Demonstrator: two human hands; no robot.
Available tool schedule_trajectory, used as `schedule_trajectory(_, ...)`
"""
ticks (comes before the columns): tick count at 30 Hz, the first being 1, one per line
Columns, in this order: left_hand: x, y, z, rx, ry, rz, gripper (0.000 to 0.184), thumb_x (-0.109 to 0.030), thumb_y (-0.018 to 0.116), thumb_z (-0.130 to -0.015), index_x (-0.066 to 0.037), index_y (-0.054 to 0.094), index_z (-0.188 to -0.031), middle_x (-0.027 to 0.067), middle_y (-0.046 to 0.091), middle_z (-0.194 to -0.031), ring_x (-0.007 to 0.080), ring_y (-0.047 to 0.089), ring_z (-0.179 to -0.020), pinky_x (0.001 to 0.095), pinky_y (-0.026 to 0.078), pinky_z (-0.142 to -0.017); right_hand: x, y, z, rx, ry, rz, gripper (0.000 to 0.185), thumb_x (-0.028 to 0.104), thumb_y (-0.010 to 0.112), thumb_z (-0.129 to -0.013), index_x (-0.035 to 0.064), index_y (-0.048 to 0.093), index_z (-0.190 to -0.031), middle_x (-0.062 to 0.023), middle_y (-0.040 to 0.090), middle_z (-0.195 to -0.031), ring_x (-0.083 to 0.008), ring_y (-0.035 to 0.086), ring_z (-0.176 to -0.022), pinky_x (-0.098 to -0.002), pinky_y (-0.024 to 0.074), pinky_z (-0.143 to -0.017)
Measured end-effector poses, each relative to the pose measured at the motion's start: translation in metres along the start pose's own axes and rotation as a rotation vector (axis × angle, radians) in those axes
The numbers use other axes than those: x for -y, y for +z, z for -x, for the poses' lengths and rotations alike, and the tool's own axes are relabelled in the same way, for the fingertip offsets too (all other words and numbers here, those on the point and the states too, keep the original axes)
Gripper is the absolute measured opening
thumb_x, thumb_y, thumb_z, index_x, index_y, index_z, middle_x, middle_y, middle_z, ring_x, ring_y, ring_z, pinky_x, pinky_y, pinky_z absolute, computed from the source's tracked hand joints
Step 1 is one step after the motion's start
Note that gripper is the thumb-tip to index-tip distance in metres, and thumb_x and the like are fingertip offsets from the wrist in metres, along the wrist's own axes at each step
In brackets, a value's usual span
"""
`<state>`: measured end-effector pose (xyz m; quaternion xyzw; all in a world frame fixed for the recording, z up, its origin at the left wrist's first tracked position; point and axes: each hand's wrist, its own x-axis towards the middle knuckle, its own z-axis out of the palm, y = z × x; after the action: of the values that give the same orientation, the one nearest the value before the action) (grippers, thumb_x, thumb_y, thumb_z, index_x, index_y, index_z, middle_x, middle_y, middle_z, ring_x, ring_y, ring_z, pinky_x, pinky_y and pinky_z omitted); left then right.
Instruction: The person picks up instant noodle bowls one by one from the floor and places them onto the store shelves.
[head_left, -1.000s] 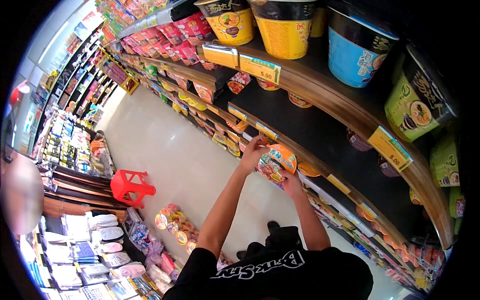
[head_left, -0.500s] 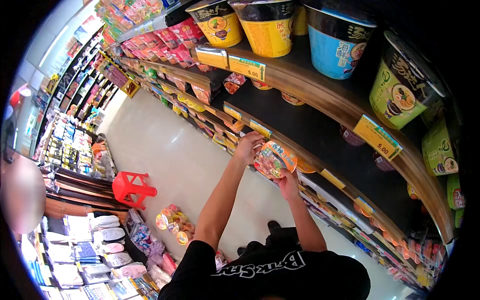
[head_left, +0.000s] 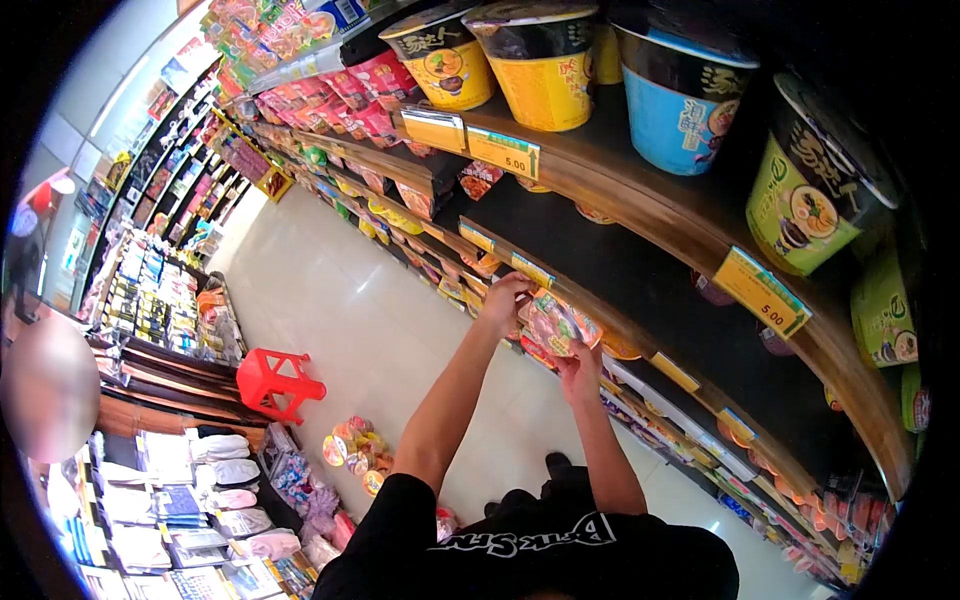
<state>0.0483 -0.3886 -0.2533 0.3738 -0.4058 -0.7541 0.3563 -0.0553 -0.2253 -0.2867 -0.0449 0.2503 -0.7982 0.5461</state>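
A bowl of instant noodles (head_left: 560,322) with an orange printed lid is held tilted beside the edge of the middle shelf. My right hand (head_left: 579,368) grips its near side, the thumb lying over the lid. At the bowl's far left edge, my left hand (head_left: 505,302) is closed with curled fingers. Part of the left fingertips is hidden. Just beyond both hands runs the middle shelf's edge (head_left: 590,310) with price tags. On the dark upper shelf stand large noodle cups, among them a yellow cup (head_left: 545,85), a blue cup (head_left: 675,120) and a green cup (head_left: 800,205).
A red plastic stool (head_left: 280,383) stands on the floor to the left. Several packs of noodle bowls (head_left: 357,452) lie on the floor near my feet. A display of folded goods (head_left: 165,500) lines the left side, with a person (head_left: 50,390) beside it.
The bowl has tilted a little and its lid now faces a slightly different way. Both hands stay at it. The whole view has shifted slightly down and to the right.
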Motion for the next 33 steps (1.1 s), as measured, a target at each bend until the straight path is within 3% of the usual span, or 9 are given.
schedule_trajectory(4,0.019,0.003,-0.021,-0.080,0.292,-0.179,0.015,0.005,0.047,-0.079,-0.004,0.055,-0.089,0.0020,0.057,-0.080,0.0149,0.053,-0.079,0.0246,0.041,-0.076,0.002,0.000,0.002,-0.009,0.004,-0.012,0.046,0.008,0.054,-0.078,0.0118,0.041,-0.121,-0.0094,0.051,-0.116,-0.0254,0.053,-0.106,-0.0449,0.0485,-0.088)
schedule_trajectory(6,0.023,-0.009,-0.026,-0.098,0.360,-0.846,0.022,0.001,0.051,-0.081,-0.002,0.054,-0.103,0.0084,0.054,-0.087,0.0197,0.054,-0.083,0.0282,0.044,-0.074,-0.001,-0.006,-0.003,-0.025,0.018,-0.003,0.046,0.009,0.055,-0.078,0.0121,0.041,-0.121,-0.0095,0.051,-0.116,-0.0256,0.054,-0.106,-0.0452,0.0481,-0.088)
schedule_trajectory(8,0.046,-0.025,-0.046,-0.182,0.676,-1.279,0.027,-0.001,0.056,-0.080,-0.003,0.054,-0.108,0.0138,0.053,-0.098,0.0234,0.055,-0.088,0.0317,0.047,-0.072,0.001,-0.004,-0.004,-0.020,0.012,0.006,0.044,0.010,0.056,-0.077,0.0117,0.043,-0.119,-0.0099,0.052,-0.116,-0.0253,0.054,-0.106,-0.0442,0.0491,-0.087)
schedule_trajectory(13,0.041,-0.022,-0.044,-0.019,0.607,-0.859,0.038,-0.001,0.059,-0.080,-0.004,0.050,-0.116,0.0165,0.048,-0.113,0.0267,0.056,-0.090,0.0324,0.049,-0.070,0.002,-0.001,-0.005,-0.001,0.026,-0.012,0.042,0.013,0.057,-0.077,0.0074,0.046,-0.118,-0.0092,0.053,-0.117,-0.0226,0.052,-0.109,-0.0395,0.0482,-0.088)
schedule_trajectory(19,0.073,-0.050,-0.076,0.074,0.538,-0.670,0.040,-0.003,0.060,-0.080,-0.003,0.048,-0.119,0.0163,0.047,-0.114,0.0233,0.055,-0.074,0.0301,0.047,-0.065,-0.005,-0.010,-0.018,0.042,0.054,-0.026,0.041,0.016,0.055,-0.080,0.0063,0.047,-0.119,-0.0088,0.053,-0.117,-0.0223,0.052,-0.109,-0.0378,0.0477,-0.088)
schedule_trajectory(23,0.048,-0.035,-0.051,0.010,0.524,-0.888,0.038,-0.004,0.060,-0.080,-0.003,0.050,-0.117,0.0153,0.047,-0.111,0.0222,0.054,-0.068,0.0301,0.047,-0.061,-0.006,-0.007,-0.026,0.012,0.079,-0.004,0.039,0.015,0.055,-0.083,0.0072,0.046,-0.119,-0.0085,0.053,-0.117,-0.0214,0.052,-0.109,-0.0363,0.0479,-0.088)
schedule_trajectory(26,0.043,-0.033,-0.043,-0.005,0.393,-0.880,0.037,-0.008,0.058,-0.081,-0.003,0.051,-0.117,0.0162,0.047,-0.118,0.0258,0.057,-0.082,0.0305,0.047,-0.071,-0.005,0.012,-0.026,-0.044,0.028,-0.065,0.035,0.011,0.058,-0.082,0.0086,0.049,-0.116,-0.0076,0.054,-0.115,-0.0206,0.054,-0.105,-0.0351,0.0498,-0.086)
schedule_trajectory(29,0.036,-0.030,-0.040,0.012,0.739,-1.085,0.037,-0.013,0.056,-0.082,-0.002,0.051,-0.117,0.0170,0.044,-0.126,0.0295,0.054,-0.103,0.0315,0.044,-0.084,0.001,0.023,-0.029,0.151,-0.072,0.046,0.038,0.001,0.060,-0.079,0.0098,0.049,-0.115,-0.0073,0.052,-0.117,-0.0205,0.054,-0.105,-0.0356,0.0495,-0.087)
schedule_trajectory(33,0.021,-0.023,-0.031,-0.004,0.421,-0.808,0.035,-0.013,0.051,-0.083,-0.002,0.052,-0.116,0.0163,0.045,-0.128,0.0338,0.048,-0.113,0.0324,0.040,-0.091,0.005,0.015,-0.044,0.149,0.022,0.136,0.046,-0.007,0.060,-0.076,0.0108,0.049,-0.116,-0.0068,0.050,-0.119,-0.0198,0.050,-0.110,-0.0371,0.0452,-0.092)
